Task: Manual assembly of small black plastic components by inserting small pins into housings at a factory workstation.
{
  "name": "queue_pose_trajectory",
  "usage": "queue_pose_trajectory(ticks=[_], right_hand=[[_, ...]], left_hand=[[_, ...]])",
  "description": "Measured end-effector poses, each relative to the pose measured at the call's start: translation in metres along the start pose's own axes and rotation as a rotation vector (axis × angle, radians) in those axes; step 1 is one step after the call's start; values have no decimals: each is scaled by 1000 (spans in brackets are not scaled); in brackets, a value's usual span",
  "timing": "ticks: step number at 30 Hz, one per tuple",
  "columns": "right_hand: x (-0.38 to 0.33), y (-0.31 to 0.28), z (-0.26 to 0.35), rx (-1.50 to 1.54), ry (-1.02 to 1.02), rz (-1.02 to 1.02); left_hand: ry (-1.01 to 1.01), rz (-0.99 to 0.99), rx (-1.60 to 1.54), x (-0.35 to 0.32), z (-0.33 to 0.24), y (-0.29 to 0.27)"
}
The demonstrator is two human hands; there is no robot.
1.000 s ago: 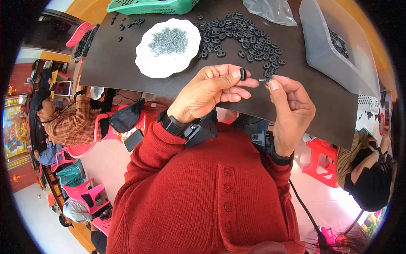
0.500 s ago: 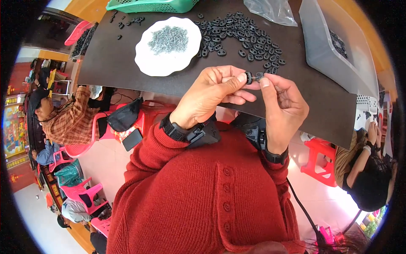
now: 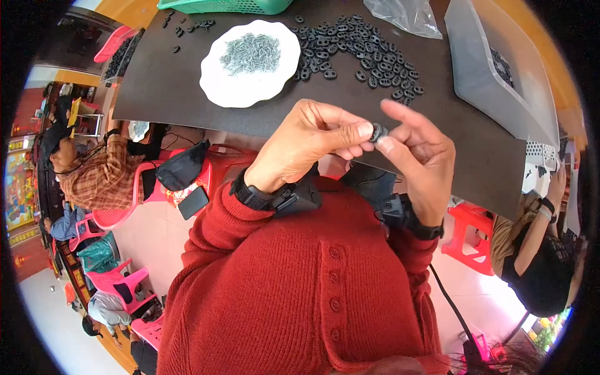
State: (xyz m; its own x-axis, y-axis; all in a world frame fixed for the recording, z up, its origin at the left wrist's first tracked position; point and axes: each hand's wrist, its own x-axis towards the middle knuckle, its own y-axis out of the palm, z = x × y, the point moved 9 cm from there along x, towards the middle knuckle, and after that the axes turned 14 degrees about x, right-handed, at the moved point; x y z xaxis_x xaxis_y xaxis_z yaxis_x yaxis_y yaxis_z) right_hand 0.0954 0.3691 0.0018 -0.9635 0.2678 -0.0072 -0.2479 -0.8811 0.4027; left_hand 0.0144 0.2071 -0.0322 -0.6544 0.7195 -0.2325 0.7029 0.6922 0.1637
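Several ppl sit at far L, approx. one behind another; the nearest, a person in a plaid shirt (image 3: 100, 172), is beside a pink chair (image 3: 115, 219). Lower down, another pink chair (image 3: 119, 284) w/ a green bag (image 3: 100, 253) near it. Clear box (image 3: 124, 55) of blk parts is just past the table's L end. Blk pouch (image 3: 181, 167) and a dark phone (image 3: 193, 204) lie by the near side, below table level.

On the dk brown table (image 3: 159, 87): a few loose blk bits (image 3: 203, 25) top L, then green basket (image 3: 228, 6) at the far edge, then white scalloped plate (image 3: 219, 87) w/ a heap of small metal pins (image 3: 252, 53) on it.

L hand (image 3: 306, 137), dk strap on wrist, comes in over the table's near edge, thumb + fingers pinched narrow on one small blk pc (image 3: 377, 132), which sits betw. the two hands. Beyond them, a big spread of blk oval pcs (image 3: 375, 53), holes visible in many; clear plastic bag (image 3: 406, 15) just behind.

R hand (image 3: 422, 153), also strapped: thumb tip at the pc, index raised wide of thumb; can't tell if its other fingers grip.

Farther R: translucent bin (image 3: 465, 69) w/ blk parts inside, red stool (image 3: 469, 237), person in blk (image 3: 544, 275).
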Motion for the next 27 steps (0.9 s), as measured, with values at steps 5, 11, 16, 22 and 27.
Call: queue_pose_trajectory(ticks=[5,11,16,22,27], right_hand=[[-4,9,-5,72,285,283],[-12,23,-5,177,329,373],[-17,27,-2,156,243,349],[-25,27,4,68,158,282],[-32,31,8,45,94,207]], left_hand=[[-66,97,77,-13,-4,10],[-82,165,109,-20,-4,16],[-85,125,10,-26,0,18],[-36,111,-75,-29,8,17],[3,113,-146,-33,3,20]])
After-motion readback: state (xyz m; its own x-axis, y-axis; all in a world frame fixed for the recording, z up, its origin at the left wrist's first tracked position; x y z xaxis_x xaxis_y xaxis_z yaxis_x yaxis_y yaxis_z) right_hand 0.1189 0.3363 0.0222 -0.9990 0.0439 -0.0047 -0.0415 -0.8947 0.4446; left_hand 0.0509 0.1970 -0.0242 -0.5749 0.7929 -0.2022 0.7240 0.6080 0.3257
